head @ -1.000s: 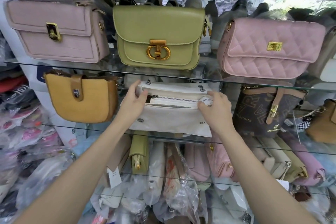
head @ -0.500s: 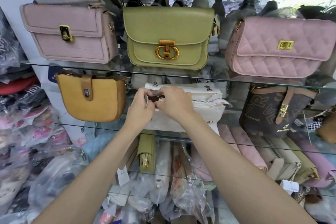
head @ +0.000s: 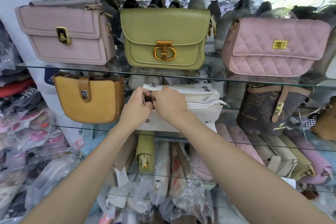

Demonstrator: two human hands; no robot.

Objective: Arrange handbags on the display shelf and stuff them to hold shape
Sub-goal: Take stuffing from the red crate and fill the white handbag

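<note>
From my head view, both my hands are bunched at the left end of the white handbag (head: 192, 107), which sits on the middle glass shelf (head: 272, 144) between the mustard bag (head: 87, 102) and the brown monogram bag (head: 269, 109). My left hand (head: 135, 109) curls over the bag's left corner to steady it and keep the mouth open, where a dark gap shows. My right hand (head: 168, 102) is closed down right beside it, fingers tucked toward that gap; whether they pinch the zipper pull or the edge of the opening I cannot tell. The zipper (head: 201, 102) lies open along the top to the right. Above, the pink flap bag (head: 67, 34), green bag (head: 165, 40) and quilted pink bag (head: 274, 47) stand front-facing, so I judge this one is being readied the same way.
</note>
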